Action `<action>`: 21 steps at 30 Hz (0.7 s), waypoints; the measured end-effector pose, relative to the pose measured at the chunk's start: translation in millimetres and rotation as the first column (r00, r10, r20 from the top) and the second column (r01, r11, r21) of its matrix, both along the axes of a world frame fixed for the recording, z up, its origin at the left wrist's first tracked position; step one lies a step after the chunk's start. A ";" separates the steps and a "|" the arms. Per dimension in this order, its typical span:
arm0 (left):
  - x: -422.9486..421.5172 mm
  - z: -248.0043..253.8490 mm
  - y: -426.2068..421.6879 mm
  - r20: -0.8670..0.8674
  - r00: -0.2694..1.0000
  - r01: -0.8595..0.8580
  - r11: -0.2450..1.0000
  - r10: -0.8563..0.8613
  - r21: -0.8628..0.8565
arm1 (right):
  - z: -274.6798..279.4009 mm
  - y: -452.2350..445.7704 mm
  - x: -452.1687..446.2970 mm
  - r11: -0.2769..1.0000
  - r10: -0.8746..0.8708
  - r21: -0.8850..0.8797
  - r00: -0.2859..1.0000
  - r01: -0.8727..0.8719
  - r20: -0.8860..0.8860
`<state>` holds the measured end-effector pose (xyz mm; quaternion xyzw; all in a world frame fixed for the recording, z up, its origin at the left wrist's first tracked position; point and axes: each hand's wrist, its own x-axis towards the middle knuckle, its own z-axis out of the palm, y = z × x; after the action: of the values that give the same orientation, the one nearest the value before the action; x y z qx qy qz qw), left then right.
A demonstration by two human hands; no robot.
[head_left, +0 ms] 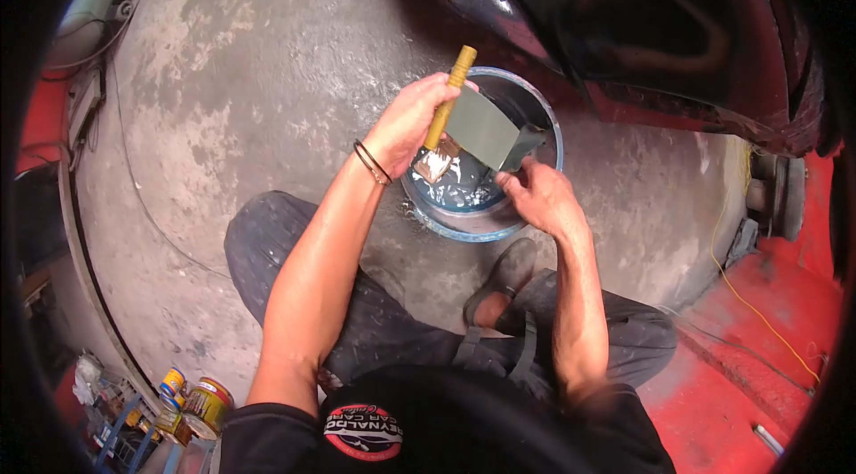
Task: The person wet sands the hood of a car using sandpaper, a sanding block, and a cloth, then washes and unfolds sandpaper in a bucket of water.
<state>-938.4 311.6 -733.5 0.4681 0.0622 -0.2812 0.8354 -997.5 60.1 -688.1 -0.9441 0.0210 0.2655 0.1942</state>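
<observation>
My left hand (pixel 414 122) is closed around a yellow rod (pixel 452 99), held tilted above a round basin (pixel 497 231). A grey-green sheet (pixel 484 131), which looks like sandpaper, stretches from beside the rod toward my right hand (pixel 545 197). The fingers of that hand are closed on the sheet's far lower corner, where a darker part of it curls up. Below, in the basin, lies a brown and white block (pixel 434 162) among whitish scraps or foam. My left fingers partly hide the sheet's near edge, so I cannot tell whether it is fixed to the rod.
A dark, shiny car panel (pixel 624 28) overhangs the upper right. Several paint cans (pixel 207 407) stand at the lower left near a cable (pixel 152 215) on the concrete floor (pixel 267 55). A yellow cord (pixel 758 313) crosses the red surface at right. My shoe (pixel 504 273) is just below the basin.
</observation>
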 end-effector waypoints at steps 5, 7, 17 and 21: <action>-13.3 -2.2 -15.3 0.028 0.996 0.073 0.961 -0.084 0.267 | 11.6 -4.8 16.1 0.978 0.064 -0.198 0.998 -0.068 -0.028; -16.8 -18.7 -25.4 0.126 0.991 0.000 0.950 -0.042 0.313 | 8.7 -6.2 14.3 0.957 0.097 -0.265 0.990 -0.121 -0.103; -23.0 -17.2 -38.3 0.306 0.936 0.046 0.925 -0.171 0.376 | -1.4 20.8 25.9 0.696 -0.384 0.652 0.923 0.300 -0.014; -25.0 -11.7 -41.0 0.303 0.938 0.071 0.948 -0.169 0.311 | -4.4 24.6 26.8 0.704 -0.409 0.668 0.907 0.242 0.102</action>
<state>-963.4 270.5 -745.3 0.6306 -0.0644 -0.2385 0.7358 -970.6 84.7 -692.5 -0.8261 0.0727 0.1001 0.5497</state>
